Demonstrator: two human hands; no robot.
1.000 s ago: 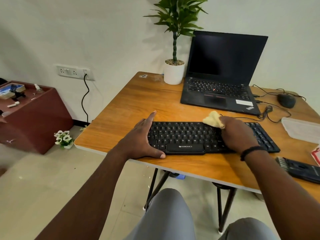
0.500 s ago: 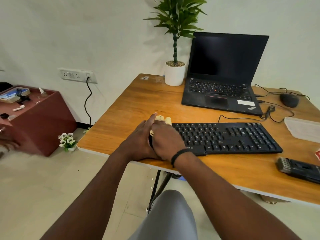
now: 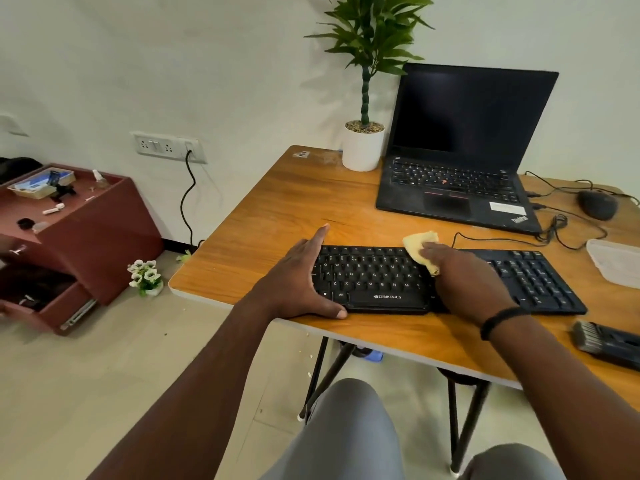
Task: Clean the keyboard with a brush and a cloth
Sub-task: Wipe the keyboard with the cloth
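Wood-grain desk [image 3: 263,237], glossy. Right hand [image 3: 462,280] presses crumpled yellow cloth [image 3: 420,249] onto flat black keyboard [image 3: 374,275] mid-keys, fingers on cloth. Left hand [image 3: 298,282] flat, fingers straight, bracing keyboard's left end. Bristled black brush [image 3: 606,342] at right, apart.

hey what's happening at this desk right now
A person is wiping a black keyboard with a yellow cloth, pressed onto the middle keys under the right hand. The left hand rests flat against the keyboard's left end, steadying it. A brush lies unused near the table's right edge.
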